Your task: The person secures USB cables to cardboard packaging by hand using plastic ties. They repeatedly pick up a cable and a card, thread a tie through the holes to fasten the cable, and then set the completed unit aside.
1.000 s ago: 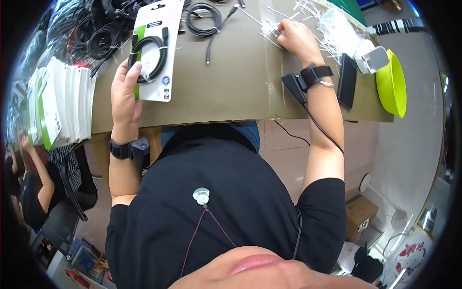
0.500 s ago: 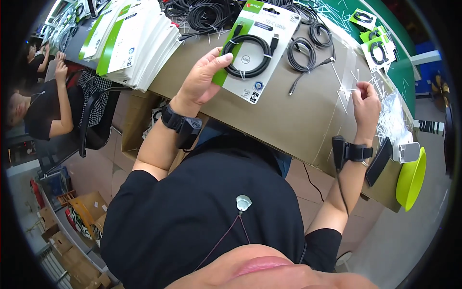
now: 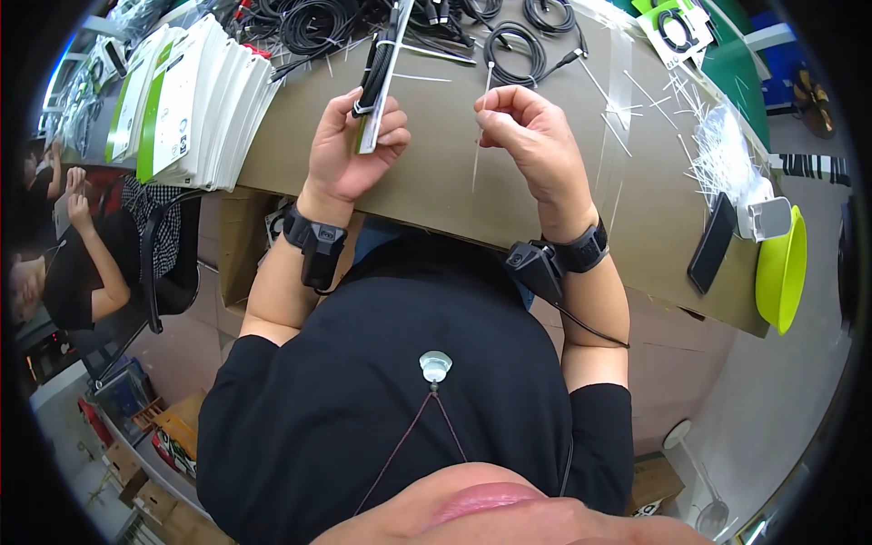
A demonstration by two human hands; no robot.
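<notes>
In my left hand (image 3: 356,150) is a white and green backing card (image 3: 391,77) with a coiled black cable (image 3: 374,73) fastened to it. The card is turned edge-on, so its printed front hardly shows. My right hand (image 3: 536,145) pinches a thin white cable tie (image 3: 477,150) between thumb and fingertips. The tie stands nearly upright, to the right of the card and apart from it. Beyond the right hand, a loose coiled black cable (image 3: 515,54) lies on the brown table covering (image 3: 436,186).
A stack of white and green cards (image 3: 204,113) stands at the left. More black cables (image 3: 313,23) lie along the back. At the right are scattered white ties (image 3: 695,150), a plastic bag (image 3: 727,150), a dark phone (image 3: 713,243) and a lime-green bowl (image 3: 783,272). Another person (image 3: 77,263) sits far left.
My right hand has come left from the scattered ties, bringing one cable tie. My left hand has turned the card from face-up to edge-on and shifted slightly left.
</notes>
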